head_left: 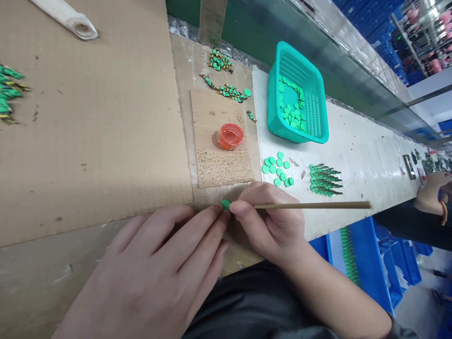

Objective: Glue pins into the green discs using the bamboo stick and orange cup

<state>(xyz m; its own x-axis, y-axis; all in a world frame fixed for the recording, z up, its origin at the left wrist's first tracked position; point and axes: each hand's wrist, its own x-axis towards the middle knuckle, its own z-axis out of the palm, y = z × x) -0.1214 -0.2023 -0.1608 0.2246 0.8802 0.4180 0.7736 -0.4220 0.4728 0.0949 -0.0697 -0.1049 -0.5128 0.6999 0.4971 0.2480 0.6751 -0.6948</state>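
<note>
Showing work at the near edge of a counter [360, 160], the view is presenting two bare hands meeting over a small green disc [226, 204]. The left hand [155, 263] is lying palm down, its fingers grasping the disc at its left edge, apparently to steady it; the right hand [278, 226] is pinching a thin stick [318, 205] between thumb and forefinger close to its working end, a grip probably serving fine control, while the long shaft is extending to the right. Whether the hidden tip is touching the disc, one cannot tell. Just beyond, a square of cardboard [208, 176] is bearing a red cup [228, 145] of clear liquid, presumably placed within short reach and on board meant for catching drips. Farther right, a teal basket [287, 133] is holding a supply of discs; loose discs [279, 163] are lying on its near side, likely spread for easy picking. Beaded strands [325, 180] are lying to their right in an orderly row, perhaps for counting, whereas similar pieces [229, 92] are clustering beyond the cup. At far right, another person's hand [432, 193] is resting near the counter.
</note>
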